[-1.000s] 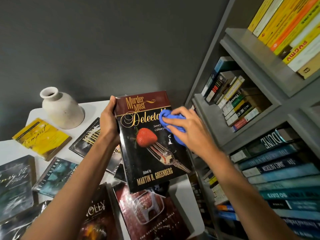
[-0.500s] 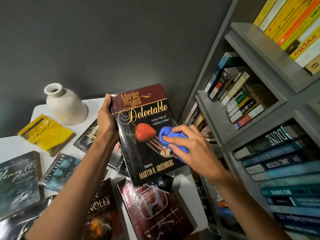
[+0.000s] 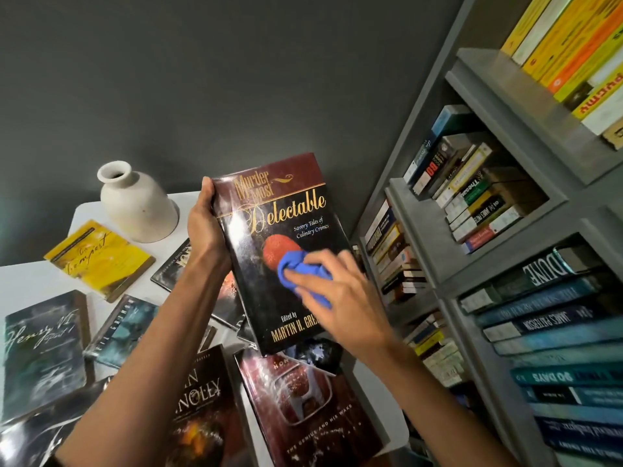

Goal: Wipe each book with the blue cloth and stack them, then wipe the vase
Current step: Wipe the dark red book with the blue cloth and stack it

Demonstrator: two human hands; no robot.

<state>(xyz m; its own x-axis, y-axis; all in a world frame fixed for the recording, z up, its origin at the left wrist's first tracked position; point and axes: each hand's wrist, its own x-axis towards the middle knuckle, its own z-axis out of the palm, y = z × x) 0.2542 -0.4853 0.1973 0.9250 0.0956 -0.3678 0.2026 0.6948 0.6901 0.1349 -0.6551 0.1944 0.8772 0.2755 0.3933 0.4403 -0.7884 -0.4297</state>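
My left hand [image 3: 206, 224] grips the left edge of a dark hardcover titled "Murder Most Delectable" [image 3: 269, 224], held upright above the table. My right hand [image 3: 340, 294] holds a bunched blue cloth [image 3: 298, 269] and presses it against the cover's lower middle, over the strawberry picture. A cream ceramic vase [image 3: 138, 205] stands at the back of the white table [image 3: 40, 278]. Several other books lie flat and scattered below, among them a yellow one [image 3: 101, 257] and a dark red one [image 3: 310, 406].
A grey bookshelf [image 3: 505, 197] packed with books fills the right side, close to my right arm. A dark grey wall [image 3: 236, 79] stands behind the table. The table's right edge runs just under the held book.
My right hand has wiped the cloth down and leftward, from the cover's upper right beside the title to its lower middle. The book has stayed in my left hand.
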